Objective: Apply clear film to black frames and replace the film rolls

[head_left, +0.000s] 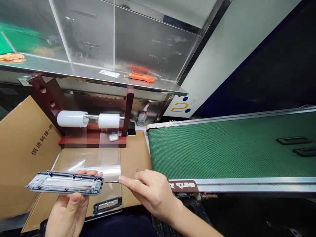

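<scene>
My left hand (pixel 71 204) holds a long flat grey metal frame part (pixel 65 182) level in front of me, thumb below and fingers behind it. My right hand (pixel 150 191) is closed on a thin blade-like tool (pixel 112 180) whose tip points left at the frame's right end. Clear film (pixel 98 158) runs down from two white rolls (pixel 74 118) on a dark red stand (pixel 93 140) and reaches the frame. A second small black frame (pixel 107 204) lies on the cardboard under the film.
A green conveyor belt (pixel 227 148) runs along the right. Cardboard sheets (pixel 22 148) cover the bench on the left. A steel shelf (pixel 98 74) above carries an orange tool (pixel 142 76). A phone (pixel 131 129) and spray bottle (pixel 142 117) stand behind the stand.
</scene>
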`<state>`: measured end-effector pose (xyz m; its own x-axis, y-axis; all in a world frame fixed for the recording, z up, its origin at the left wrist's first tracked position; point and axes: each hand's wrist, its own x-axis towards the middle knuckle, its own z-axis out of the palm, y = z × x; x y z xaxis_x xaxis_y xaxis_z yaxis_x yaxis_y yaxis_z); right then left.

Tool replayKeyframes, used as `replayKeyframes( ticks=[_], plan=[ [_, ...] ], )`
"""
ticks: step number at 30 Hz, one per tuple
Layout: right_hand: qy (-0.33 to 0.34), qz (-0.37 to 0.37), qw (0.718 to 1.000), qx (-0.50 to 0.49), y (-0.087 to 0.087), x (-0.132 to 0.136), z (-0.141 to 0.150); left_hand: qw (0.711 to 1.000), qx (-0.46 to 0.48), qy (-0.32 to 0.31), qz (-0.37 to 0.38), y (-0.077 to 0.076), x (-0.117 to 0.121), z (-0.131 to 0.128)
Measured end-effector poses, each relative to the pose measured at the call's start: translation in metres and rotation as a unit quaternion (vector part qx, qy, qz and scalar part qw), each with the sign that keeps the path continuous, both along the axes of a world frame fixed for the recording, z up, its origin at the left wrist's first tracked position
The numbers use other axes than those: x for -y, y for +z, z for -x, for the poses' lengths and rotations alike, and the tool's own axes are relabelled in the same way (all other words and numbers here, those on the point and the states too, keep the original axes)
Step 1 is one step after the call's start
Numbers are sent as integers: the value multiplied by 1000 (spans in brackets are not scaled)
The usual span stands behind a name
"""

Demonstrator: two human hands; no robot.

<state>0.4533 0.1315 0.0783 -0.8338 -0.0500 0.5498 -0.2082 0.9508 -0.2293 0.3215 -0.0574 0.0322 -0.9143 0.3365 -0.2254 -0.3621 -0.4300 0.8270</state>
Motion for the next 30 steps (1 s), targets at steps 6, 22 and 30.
replayKeyframes(
  ticks=[6, 22, 30],
  plan=[
    [0, -12, 1000, -10, 1, -5, -6, 1000, -8, -3, 8, 1, -2, -4],
    [29, 384, 915, 125, -8, -25, -23, 1000, 14, -14, -17, 21, -53, -31],
    [76, 695, 679, 224, -19, -46, -33, 985, -137, -78, -66, 17, -88, -37]
  ],
)
